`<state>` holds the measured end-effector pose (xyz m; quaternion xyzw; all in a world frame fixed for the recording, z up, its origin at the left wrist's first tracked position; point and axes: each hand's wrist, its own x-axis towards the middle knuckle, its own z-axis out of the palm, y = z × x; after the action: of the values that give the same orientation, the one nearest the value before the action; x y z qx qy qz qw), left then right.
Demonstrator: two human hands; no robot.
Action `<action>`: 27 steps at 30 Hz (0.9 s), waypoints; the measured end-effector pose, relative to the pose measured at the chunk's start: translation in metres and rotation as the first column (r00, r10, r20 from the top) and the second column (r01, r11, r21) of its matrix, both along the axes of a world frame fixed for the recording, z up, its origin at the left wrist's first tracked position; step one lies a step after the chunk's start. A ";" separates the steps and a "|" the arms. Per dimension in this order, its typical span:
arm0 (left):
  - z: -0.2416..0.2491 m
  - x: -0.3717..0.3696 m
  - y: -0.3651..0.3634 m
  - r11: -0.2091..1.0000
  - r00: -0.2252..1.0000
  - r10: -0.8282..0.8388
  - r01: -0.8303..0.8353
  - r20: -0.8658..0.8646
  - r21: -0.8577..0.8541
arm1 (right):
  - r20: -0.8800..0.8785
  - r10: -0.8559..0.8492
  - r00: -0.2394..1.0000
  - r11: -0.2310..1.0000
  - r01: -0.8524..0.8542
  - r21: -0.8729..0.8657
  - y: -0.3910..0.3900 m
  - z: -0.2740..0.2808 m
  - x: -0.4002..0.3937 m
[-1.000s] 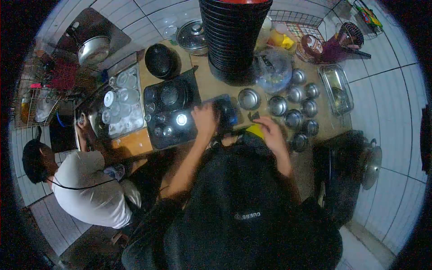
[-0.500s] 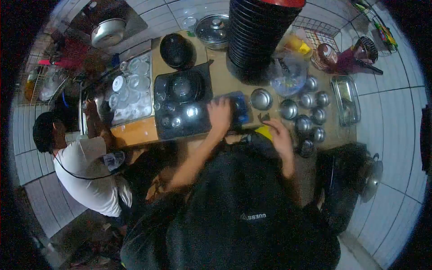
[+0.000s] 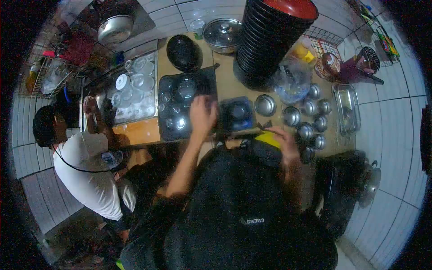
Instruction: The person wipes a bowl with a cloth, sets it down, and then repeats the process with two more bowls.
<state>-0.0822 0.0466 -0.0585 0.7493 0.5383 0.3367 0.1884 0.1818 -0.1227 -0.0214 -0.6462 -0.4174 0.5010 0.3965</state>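
Observation:
My left hand (image 3: 202, 118) is over the right part of a dark mat (image 3: 173, 131), its fingers blurred by motion and pointing away from me. Small clear glass pieces (image 3: 166, 110) and a larger round glass item (image 3: 187, 86) stand on that mat. Just right of this hand sits a blue container (image 3: 237, 114) with dark contents. My right hand (image 3: 284, 139) rests at the front table edge, fingers stretched loosely leftward beside a dark pointed scrap (image 3: 265, 125) and a yellow patch (image 3: 268, 138). A round metal bowl (image 3: 265, 105) lies beyond it.
Several small metal bowls (image 3: 306, 130) are grouped at right, near a glass dish (image 3: 347, 109). A tall black bowl stack (image 3: 265, 49) rises behind, beside a lidded pan (image 3: 222, 35) and a dark round object (image 3: 181, 52). A person in white (image 3: 87, 175) works at the left sink.
My left hand has moved left from the blue container to the dark mat. My right hand stays by the table edge. The whole view has shifted slightly.

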 end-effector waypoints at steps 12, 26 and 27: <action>-0.023 -0.087 0.088 0.988 0.984 0.111 -0.125 -0.142 -0.094 | -0.915 -0.267 0.304 0.907 0.400 -0.132 -0.027 -0.011 -0.005; -0.035 -0.072 0.093 0.992 0.983 -0.119 0.113 -0.140 -0.048 | -0.980 -0.189 0.070 0.970 0.166 -0.175 -0.108 -0.061 -0.061; -0.030 -0.062 0.085 0.996 0.992 -0.086 0.089 -0.090 0.030 | -0.983 -0.176 0.052 0.976 0.139 -0.167 -0.108 -0.065 -0.057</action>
<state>-0.1441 0.1312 -0.0881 0.7896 0.5067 0.3036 0.1661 0.1251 -0.2303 -0.0865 -0.1785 0.0438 0.7653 0.6168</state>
